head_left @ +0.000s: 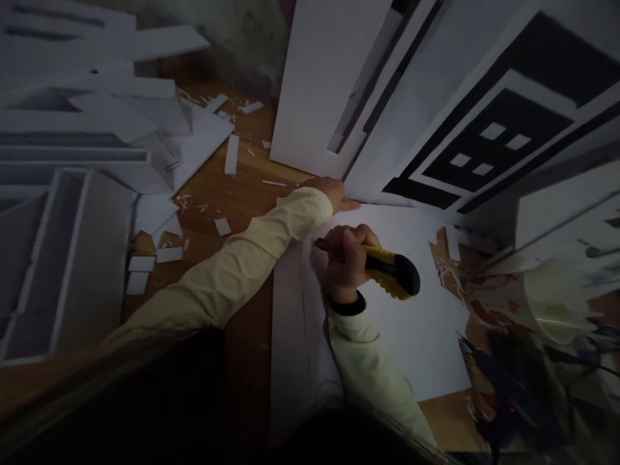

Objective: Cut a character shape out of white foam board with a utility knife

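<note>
Right hand (346,261): fingers wrap firmly around a yellow-and-black utility knife (393,274), its butt jutting out to their right.
Left hand (325,188): rests beyond the right fingers, at the white sheet's far edge; whether its fingers are together or apart cannot be told.
White sheet (411,336): spreads beneath and right of the right fingers.
White scrap (231,155): lies left of the left fingers.

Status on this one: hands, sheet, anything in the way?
Right hand gripping yellow-black cutter. Left hand at far edge of white sheet. Sheet flat on wooden table. White panel close beyond, possible obstruction.
</note>
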Demonstrator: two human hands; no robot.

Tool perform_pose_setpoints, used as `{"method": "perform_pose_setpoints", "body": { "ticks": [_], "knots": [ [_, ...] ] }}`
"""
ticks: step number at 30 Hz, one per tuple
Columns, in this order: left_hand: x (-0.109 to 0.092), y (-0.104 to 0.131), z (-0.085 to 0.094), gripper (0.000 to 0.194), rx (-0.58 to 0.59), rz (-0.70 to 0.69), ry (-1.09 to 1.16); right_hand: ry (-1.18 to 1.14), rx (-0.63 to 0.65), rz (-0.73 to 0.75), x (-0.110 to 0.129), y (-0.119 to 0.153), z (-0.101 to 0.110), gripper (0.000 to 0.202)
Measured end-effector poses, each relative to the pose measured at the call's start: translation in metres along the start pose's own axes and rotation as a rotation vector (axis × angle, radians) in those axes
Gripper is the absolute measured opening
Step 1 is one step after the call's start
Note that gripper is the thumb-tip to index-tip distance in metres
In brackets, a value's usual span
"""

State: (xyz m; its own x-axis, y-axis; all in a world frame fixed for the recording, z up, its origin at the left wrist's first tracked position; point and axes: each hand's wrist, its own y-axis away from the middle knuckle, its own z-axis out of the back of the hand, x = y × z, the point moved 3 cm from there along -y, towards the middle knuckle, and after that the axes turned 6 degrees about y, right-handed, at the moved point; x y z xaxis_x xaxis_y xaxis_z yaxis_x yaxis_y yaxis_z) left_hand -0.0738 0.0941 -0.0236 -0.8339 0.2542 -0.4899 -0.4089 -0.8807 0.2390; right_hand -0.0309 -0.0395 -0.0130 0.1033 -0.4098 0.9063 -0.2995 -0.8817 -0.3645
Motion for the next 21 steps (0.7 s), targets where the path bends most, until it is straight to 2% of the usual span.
{"method": "perform_pose_setpoints", "body": {
  "ticks": [5,14,21],
  "knots": [
    [0.001,0.000,0.000,0.075,-0.009,-0.005,-0.008,0.041,0.025,-0.044,-0.001,-0.001,0.000,0.038],
    [-0.010,0.009,0.013,0.069,-0.057,-0.054,-0.010,-0.082,-0.013,-0.036,0.004,-0.005,-0.003,0.041],
    [-0.001,0.001,0.001,0.073,-0.035,-0.029,0.019,0.037,0.008,-0.238,0.000,-0.019,-0.004,0.038]
  ]
}}
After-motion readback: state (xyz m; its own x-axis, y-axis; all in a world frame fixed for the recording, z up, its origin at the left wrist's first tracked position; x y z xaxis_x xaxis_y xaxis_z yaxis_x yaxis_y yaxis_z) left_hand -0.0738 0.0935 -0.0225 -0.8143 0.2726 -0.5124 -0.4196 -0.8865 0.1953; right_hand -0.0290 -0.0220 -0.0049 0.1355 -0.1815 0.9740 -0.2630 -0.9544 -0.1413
